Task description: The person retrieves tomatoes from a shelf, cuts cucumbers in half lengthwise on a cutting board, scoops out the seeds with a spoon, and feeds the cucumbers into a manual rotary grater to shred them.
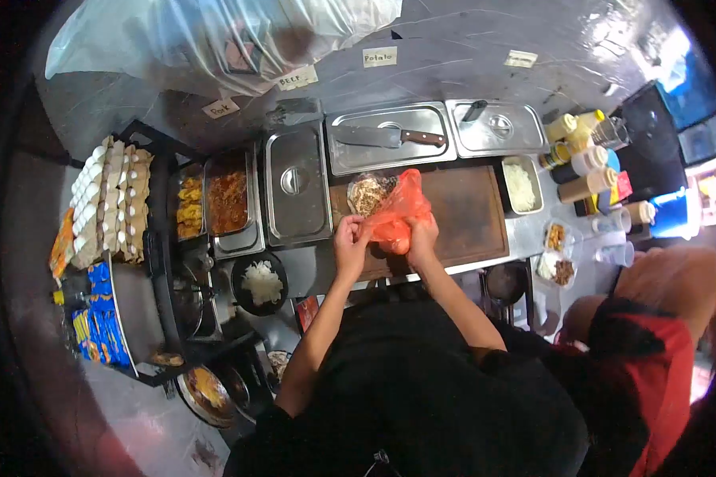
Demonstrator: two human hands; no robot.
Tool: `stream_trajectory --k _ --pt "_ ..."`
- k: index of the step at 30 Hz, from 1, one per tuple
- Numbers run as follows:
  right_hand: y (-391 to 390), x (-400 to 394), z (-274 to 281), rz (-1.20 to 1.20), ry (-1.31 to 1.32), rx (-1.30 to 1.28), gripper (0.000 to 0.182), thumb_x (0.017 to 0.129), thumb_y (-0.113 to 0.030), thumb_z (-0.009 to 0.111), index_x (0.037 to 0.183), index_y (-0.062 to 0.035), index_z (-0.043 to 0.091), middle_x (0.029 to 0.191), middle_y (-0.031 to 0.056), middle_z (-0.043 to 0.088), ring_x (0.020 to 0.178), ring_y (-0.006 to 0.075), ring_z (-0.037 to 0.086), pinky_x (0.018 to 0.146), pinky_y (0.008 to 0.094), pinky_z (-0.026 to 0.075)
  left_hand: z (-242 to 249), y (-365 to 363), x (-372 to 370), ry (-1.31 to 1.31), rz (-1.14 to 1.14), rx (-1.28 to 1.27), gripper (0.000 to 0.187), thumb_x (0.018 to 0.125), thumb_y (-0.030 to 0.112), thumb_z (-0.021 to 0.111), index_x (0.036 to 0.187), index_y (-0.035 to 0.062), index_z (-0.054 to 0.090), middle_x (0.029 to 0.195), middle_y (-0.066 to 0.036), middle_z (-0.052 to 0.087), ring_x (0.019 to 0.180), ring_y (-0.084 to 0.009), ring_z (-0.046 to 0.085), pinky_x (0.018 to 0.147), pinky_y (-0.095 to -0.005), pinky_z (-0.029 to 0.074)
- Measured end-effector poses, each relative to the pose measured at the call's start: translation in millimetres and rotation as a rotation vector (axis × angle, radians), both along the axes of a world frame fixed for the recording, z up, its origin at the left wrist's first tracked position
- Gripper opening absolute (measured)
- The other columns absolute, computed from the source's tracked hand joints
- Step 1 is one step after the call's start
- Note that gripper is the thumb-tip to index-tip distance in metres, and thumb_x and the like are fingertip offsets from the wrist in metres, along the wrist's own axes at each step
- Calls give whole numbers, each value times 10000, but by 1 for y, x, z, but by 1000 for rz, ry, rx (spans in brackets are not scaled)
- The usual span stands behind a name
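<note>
A thin orange-red plastic bag (402, 208) is stretched between my two hands over the brown cutting board (473, 215). My left hand (351, 238) pinches the bag's left edge between thumb and fingers. On the other side, my right hand (422, 234) is closed round the bag's lower right part, where a rounded bulge shows. Just beyond my left hand sits a clear pack of brown and white food (367, 195), partly overlapped by the bag. A large knife (394, 137) with a brown handle lies on a steel lid behind the board.
Lidded steel pans (297, 181) and a pan of red-brown food (229, 199) stand left, near egg trays (113, 195) and a black pan of white shreds (261, 283). Right are a shredded white food tub (520, 186), sauce bottles (587, 163) and a person in red and black (652, 350).
</note>
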State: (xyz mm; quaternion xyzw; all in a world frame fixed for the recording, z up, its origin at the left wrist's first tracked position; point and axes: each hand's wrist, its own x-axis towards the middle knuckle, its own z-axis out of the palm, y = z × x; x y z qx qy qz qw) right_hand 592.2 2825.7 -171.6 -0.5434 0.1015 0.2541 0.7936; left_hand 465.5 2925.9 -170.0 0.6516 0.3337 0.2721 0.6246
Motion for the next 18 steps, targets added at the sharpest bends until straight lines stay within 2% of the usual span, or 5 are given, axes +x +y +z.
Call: stream_trajectory --k 3,6,8,11,18 --pt "-28 27 -40 198 232 478 342 937 -167 564 1258 -50 578 1160 124 674 1030 265 683 895 399 580 40 7 -2 -142 -160 -42 311 921 62 694 1209 38 576 876 15 538 777 -77 533 631 -220 456" --pt "-25 26 -1 103 267 469 368 960 -264 512 1251 -48 575 1173 139 674 1063 284 676 916 423 578 62 8 -5 -70 -200 -145 443 893 114 742 1281 44 540 1005 -23 530 771 -87 572 674 -245 491" --pt "-35 29 -28 29 245 483 389 980 -279 473 1271 -37 566 1193 133 674 1071 298 672 919 436 573 30 1 -19 113 -174 325 587 885 259 730 1383 62 489 1208 -161 525 1114 -317 567 988 -449 467" --pt "-41 21 -63 -148 120 571 416 1014 -292 412 1317 -44 553 1245 124 658 1115 310 651 953 452 552 -3 -29 -45 220 -418 745 687 869 410 715 1431 97 475 1437 -184 430 1377 -399 358 1128 -534 323" --pt "-105 35 -99 -142 97 470 435 1013 -316 433 1352 -64 534 1289 121 628 1174 286 615 1004 435 512 -41 -15 -44 259 -502 1002 514 838 346 746 1252 97 572 1335 -130 474 1357 -364 380 1057 -517 405"
